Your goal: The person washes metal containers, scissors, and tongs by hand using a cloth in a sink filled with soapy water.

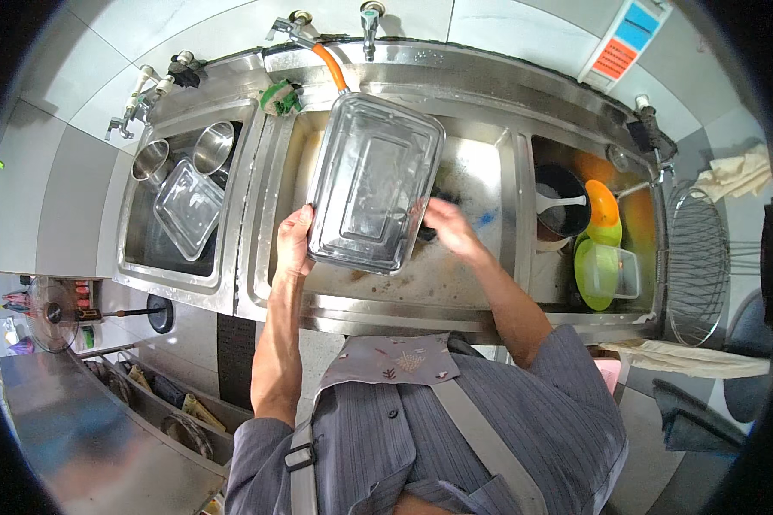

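Observation:
My left hand [294, 241] grips the left long edge of a clear plastic container or lid [386, 187], thumb on its side, holding it tilted above the middle basin. My right hand [449, 226] is by its right edge, slightly blurred; the fingertips are partly hidden behind or against the rim, and whether they grip is unclear. Beneath lies the stainless steel middle basin [451, 286], with some foam and dark bits. An orange hose [330, 66] runs from a tap down behind the container. A green and white scrubbing cloth or sponge [281, 98] sits on the ledge at the upper left.
The left basin [167, 273] holds metal cups [214, 148] and a clear tray [190, 209]. In the right basin are a dark pot [562, 219] with a white-handled utensil, an orange bowl [602, 205], a green bowl [591, 283] and a clear container [628, 273]. A wire basket [696, 267] stands farther right.

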